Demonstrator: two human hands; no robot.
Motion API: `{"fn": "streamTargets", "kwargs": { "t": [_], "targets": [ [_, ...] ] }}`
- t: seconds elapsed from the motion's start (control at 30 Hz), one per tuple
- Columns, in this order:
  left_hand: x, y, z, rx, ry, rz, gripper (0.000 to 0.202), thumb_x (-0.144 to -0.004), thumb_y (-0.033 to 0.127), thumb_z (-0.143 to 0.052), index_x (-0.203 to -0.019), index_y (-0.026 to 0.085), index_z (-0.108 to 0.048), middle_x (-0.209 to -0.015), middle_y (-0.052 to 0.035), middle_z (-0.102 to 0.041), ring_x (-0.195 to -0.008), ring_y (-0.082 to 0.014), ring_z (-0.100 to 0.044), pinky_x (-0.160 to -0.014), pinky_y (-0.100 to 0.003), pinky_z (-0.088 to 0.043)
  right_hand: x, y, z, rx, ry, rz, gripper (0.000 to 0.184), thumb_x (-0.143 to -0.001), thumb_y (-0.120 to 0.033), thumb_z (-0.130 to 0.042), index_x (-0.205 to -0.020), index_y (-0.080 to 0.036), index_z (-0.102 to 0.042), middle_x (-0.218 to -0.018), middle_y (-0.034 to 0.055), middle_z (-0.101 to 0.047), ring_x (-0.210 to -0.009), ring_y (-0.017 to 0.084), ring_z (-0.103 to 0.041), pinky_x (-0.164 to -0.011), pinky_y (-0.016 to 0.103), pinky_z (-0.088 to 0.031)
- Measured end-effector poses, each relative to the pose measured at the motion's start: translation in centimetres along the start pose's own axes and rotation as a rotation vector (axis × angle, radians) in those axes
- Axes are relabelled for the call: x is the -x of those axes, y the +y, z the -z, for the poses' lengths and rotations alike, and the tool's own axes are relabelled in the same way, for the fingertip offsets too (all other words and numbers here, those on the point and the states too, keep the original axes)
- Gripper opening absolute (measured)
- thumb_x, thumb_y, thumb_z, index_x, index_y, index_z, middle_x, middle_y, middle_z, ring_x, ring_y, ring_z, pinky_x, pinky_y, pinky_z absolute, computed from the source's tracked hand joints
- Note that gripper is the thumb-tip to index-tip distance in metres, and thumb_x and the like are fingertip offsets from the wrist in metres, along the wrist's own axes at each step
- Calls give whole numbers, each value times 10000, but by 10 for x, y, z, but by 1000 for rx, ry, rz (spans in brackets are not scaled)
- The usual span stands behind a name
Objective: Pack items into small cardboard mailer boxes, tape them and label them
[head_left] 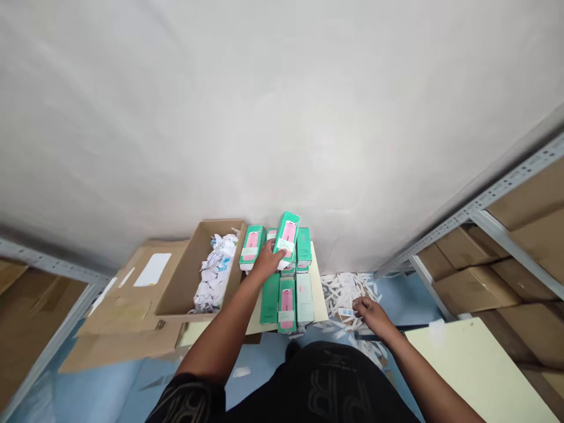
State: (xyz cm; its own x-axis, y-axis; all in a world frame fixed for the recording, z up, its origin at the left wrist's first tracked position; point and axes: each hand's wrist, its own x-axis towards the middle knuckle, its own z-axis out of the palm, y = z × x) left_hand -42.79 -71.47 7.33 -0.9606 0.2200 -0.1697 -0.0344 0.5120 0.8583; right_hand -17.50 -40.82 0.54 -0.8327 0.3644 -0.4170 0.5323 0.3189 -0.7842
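My left hand (267, 261) is closed around a green box (288, 228) with a pink picture on its front and a pale label. It holds this box tilted above a group of similar green boxes (287, 299) on a pale yellow board (319, 291). Off to the right, my right hand (370, 314) has its fingers curled together over a heap of white paper strips (348, 288). A white piece with a blue mark (346, 312) lies right at those fingertips; whether they grip it is unclear.
An open cardboard box (178, 291) with crumpled white paper (218, 273) stands left of the green boxes. Its flaps (127, 305) spread outward. Metal shelving with brown cartons (480, 288) lines the right side. Another pale yellow board (476, 364) is at lower right. A white wall (282, 117) rises behind.
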Motion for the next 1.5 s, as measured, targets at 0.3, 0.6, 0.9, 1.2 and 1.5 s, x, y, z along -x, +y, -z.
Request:
{"fn": "streamTargets", "kwargs": {
  "t": [0.3, 0.6, 0.9, 1.2, 1.5],
  "targets": [
    [80, 27, -121, 903, -983, 179, 726, -727, 416, -820, -1365, 158, -592, -1208, -150, -738, -1061, -328, -720, -906, -410, -561, 29, -54, 27, -937, -145, 221, 631, -750, -512, -806, -1297, -262, -615, -1253, 93, -715, -1108, 286, -684, -907, 414, -541],
    [159, 71, -263, 817, -1523, 370, 627, -823, 455, -739, -1368, 213, -545, -1153, -126, -731, -972, -283, -730, -778, -367, -563, 117, 33, 98, -1173, 255, 231, 643, -677, -394, -851, -1262, -213, -655, -1138, 102, -776, -1114, 358, -704, -993, 518, -529],
    [247, 94, -421, -241, -1138, -105, 481, -870, 596, -595, -1131, 196, -651, -1104, -83, -722, -982, -240, -685, -782, -323, -524, 219, 230, 208, -544, 939, -57, 648, -639, -441, -860, -1177, -227, -569, -1101, 79, -740, -970, 281, -702, -838, 397, -567],
    [329, 159, -518, -478, -1230, -791, 413, -899, 405, -599, -1255, 202, -649, -1265, -104, -681, -1068, -244, -692, -945, -372, -549, 262, 383, 239, -345, 911, -261, 738, -645, -429, -802, -1288, -220, -507, -1020, 41, -694, -925, 261, -665, -832, 392, -540],
    [342, 201, -626, -623, -1482, -1143, 775, -846, 229, -614, -1576, 194, -354, -1585, -129, -458, -1455, -286, -449, -1215, -448, -370, 255, 422, 259, -376, 623, -127, 905, -488, -110, -766, -1367, -241, -592, -1435, 86, -579, -1298, 324, -550, -1087, 479, -464]
  ]
}}
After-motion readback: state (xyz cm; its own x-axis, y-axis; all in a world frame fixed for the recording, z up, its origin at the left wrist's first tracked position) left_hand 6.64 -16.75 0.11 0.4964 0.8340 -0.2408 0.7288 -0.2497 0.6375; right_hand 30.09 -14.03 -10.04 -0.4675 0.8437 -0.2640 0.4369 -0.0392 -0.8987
